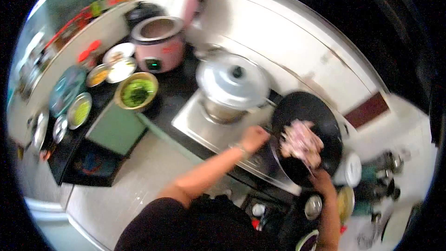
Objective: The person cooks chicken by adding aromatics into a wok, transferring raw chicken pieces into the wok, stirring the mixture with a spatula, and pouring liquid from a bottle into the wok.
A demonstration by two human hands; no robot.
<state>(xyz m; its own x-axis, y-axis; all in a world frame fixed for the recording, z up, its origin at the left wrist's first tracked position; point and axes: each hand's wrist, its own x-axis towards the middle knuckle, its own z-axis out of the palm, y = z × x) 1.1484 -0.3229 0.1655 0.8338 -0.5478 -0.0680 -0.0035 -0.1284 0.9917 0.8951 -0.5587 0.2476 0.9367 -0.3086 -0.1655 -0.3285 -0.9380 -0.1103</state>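
Note:
A black wok (297,104) sits on the right side of the gas stove, with a heap of pale pink sliced meat (302,142) in it. My left hand (255,139) is closed at the wok's left rim, where its small handle is. My right hand (323,181) is closed at the wok's near right edge. It grips a spatula (308,166) whose thin handle reaches into the meat; the blade is hidden. Beside the wok, a large lidded silver pot (232,81) stands on the left side of the stove (188,121).
A pink rice cooker (162,49) stands open on the counter at left. Near it are a bowl of chopped greens (137,93), a bowl of yellow food (97,75) and a dish of green pieces (81,111). A white container (350,169) is right of the wok.

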